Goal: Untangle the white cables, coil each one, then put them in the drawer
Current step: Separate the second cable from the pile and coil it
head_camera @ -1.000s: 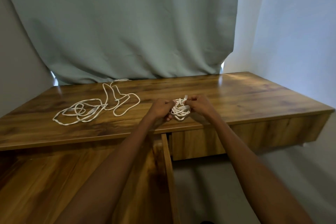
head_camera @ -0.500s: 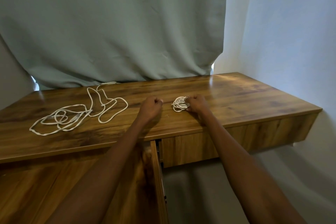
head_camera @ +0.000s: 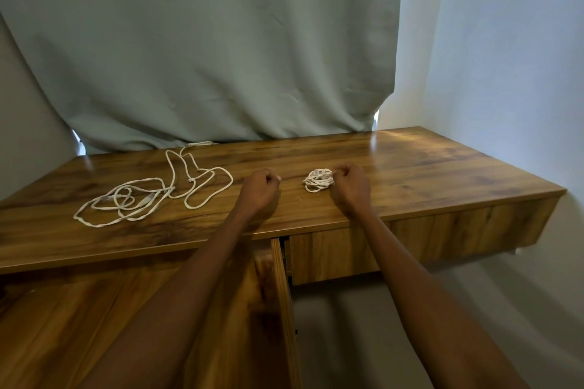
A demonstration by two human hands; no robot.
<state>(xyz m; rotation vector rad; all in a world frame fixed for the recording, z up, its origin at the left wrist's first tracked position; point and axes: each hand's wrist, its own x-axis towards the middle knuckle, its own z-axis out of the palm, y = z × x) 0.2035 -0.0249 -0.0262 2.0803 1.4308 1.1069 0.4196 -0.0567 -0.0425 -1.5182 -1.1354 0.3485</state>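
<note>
On the brown wooden desk (head_camera: pixel 442 167), the curled right hand (head_camera: pixel 350 188) touches a small coiled white cable (head_camera: pixel 319 179); grip unclear. The left hand (head_camera: pixel 259 191) is fisted, empty. A loose white cable (head_camera: pixel 151 193) sprawls left, bare wood between. The open wooden drawer (head_camera: pixel 281 294) juts below the front edge.

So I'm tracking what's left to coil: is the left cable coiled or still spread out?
Spread out. The left cable lies in loose loops across the desk, with neither hand touching it.
</note>
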